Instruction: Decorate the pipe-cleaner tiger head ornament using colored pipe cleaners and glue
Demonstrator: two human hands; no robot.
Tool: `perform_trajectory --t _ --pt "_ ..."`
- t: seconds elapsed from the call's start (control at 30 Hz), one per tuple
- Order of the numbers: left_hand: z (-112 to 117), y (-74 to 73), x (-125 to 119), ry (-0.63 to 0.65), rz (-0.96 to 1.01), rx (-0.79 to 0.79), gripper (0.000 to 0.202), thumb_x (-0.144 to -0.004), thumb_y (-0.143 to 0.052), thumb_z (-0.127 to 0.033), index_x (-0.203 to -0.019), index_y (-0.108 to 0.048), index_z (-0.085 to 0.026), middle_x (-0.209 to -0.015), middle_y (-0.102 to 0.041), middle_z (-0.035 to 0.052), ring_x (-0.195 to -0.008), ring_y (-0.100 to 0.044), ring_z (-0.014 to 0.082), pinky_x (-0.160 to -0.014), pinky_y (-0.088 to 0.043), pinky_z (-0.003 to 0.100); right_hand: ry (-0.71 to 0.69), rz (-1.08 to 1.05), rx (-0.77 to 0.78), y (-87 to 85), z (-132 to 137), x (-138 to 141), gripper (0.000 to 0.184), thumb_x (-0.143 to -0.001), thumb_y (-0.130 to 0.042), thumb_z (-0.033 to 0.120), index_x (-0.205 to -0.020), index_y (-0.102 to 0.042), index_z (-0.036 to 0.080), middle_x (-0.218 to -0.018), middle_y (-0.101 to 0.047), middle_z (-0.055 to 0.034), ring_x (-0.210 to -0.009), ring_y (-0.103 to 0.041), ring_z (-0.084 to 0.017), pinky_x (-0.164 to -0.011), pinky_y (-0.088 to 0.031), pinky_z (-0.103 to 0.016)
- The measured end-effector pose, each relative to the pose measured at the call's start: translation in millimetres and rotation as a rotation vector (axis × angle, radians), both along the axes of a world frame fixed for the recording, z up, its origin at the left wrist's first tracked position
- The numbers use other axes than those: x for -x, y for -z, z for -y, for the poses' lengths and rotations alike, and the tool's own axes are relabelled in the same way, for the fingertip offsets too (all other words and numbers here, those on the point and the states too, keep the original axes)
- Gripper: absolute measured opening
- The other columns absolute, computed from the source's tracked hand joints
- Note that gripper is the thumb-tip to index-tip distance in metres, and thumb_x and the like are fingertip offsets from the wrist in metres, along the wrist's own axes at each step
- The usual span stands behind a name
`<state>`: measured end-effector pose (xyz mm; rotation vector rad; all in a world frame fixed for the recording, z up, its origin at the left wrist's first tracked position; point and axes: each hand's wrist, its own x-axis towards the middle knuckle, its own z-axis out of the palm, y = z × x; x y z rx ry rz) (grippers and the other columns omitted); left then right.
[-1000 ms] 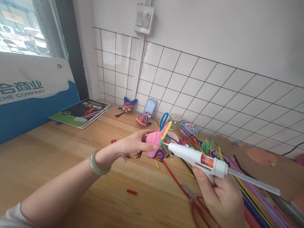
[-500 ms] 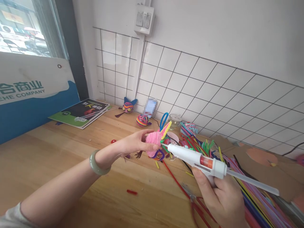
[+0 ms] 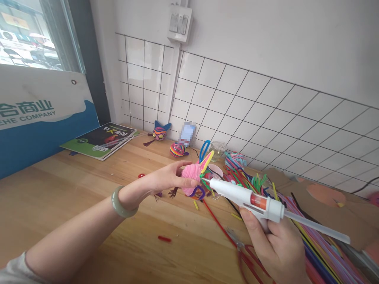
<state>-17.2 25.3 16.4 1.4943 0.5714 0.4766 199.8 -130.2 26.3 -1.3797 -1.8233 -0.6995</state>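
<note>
My left hand (image 3: 166,179), a pale green bangle on its wrist, is closed around a pink pipe-cleaner figure (image 3: 191,177) with a yellow and blue ear, held just above the wooden table (image 3: 74,185). My right hand (image 3: 276,248) grips the handle of a white hot glue gun (image 3: 251,199). Its metal nozzle touches the right side of the pink figure. A clear glue stick pokes out of the gun's back end toward the lower right.
A heap of coloured pipe cleaners (image 3: 310,240) covers the table's right side. Two finished figures (image 3: 160,133) and a small glass jar (image 3: 218,150) stand by the tiled wall. A booklet (image 3: 100,140) lies at the back left. Short red scraps (image 3: 164,239) dot the wood.
The glue gun shifted slightly left and then back right by a small amount; its nozzle stays at the pink figure. My left hand has held still.
</note>
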Motion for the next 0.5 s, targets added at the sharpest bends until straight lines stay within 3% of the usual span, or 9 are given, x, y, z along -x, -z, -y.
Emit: perform_trajectory --t 0.27,0.5 --pt "4.2 -8.8 -1.3 -0.029 0.014 0.026 0.082 -0.07 -0.077 -0.038 -0.141 -0.041 -0.017 -0.105 -0.066 0.0098 -0.07 -0.057 0.0124 -0.044 -0.035 0.016 -0.009 0.015 -0.017 -0.4 -0.2 1.0 0.027 -0.096 -0.049 0.035 -0.093 -0.065 0.013 -0.084 -0.071 -0.0118 -0.074 -0.068 -0.021 -0.063 -0.051 -0.027" --pt "3.8 -7.5 -2.0 0.002 0.034 0.024 0.081 -0.069 -0.078 -0.034 -0.139 -0.043 -0.016 -0.111 -0.066 0.0102 -0.081 -0.06 0.0165 -0.056 -0.045 0.022 -0.015 -0.022 -0.005 2.7 -1.2 -2.7 0.025 -0.095 -0.051 0.034 -0.094 -0.065 0.013 -0.087 -0.072 -0.0111 -0.074 -0.069 -0.019 -0.064 -0.051 -0.024"
